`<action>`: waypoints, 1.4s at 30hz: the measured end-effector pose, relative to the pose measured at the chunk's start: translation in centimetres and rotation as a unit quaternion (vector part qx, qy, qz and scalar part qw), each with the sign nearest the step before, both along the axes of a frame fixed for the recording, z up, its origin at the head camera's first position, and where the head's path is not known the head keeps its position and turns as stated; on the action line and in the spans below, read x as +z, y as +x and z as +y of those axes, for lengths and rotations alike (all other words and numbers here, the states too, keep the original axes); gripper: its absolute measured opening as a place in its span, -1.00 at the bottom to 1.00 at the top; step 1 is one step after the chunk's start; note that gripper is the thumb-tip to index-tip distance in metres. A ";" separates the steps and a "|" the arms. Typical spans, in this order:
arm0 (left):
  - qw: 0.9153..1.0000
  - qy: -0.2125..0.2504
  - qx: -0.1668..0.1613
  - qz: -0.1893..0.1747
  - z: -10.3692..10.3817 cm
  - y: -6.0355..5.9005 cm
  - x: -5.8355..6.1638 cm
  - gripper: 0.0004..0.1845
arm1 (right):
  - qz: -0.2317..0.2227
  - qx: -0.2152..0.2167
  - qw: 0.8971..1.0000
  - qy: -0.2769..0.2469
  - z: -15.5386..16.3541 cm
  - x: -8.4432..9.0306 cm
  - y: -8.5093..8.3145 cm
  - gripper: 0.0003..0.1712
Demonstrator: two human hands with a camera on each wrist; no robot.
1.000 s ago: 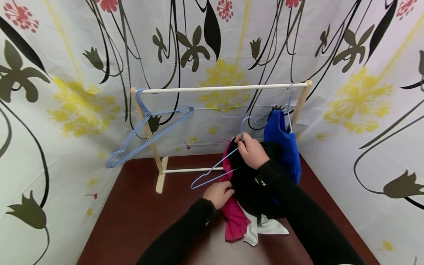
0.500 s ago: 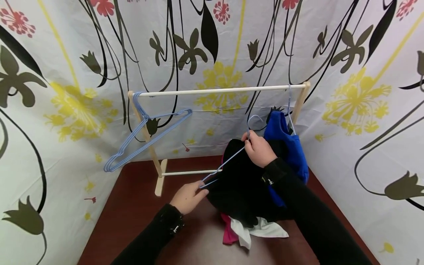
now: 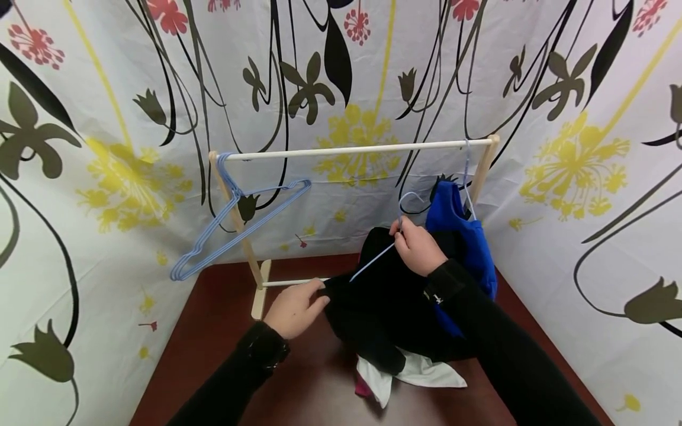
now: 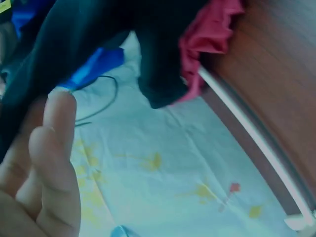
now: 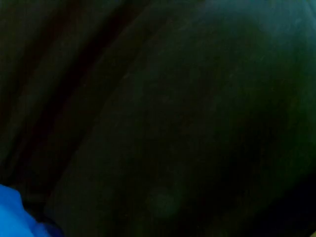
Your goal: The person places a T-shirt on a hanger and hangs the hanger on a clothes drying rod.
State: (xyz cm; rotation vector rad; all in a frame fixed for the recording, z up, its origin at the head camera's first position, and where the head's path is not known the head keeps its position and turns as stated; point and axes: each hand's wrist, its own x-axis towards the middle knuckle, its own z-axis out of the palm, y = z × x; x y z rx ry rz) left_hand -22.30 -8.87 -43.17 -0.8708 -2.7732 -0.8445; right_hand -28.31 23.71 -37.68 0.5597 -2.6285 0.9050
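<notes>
Blue hanger (image 3: pixel 380 251): hook up, arm slanting down-left.

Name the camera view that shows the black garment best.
The head view: the black garment shows whole, on a hanger between the left hand and right hand. The left wrist view catches only a dangling part; the right wrist view is just dark cloth up close.
</notes>
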 end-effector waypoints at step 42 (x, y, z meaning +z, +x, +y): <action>0.996 0.073 0.028 -0.036 5.0 -0.6 -0.7 -0.73 | 0.140 -0.084 0.984 0.071 3.8 -5.1 -0.5 -0.51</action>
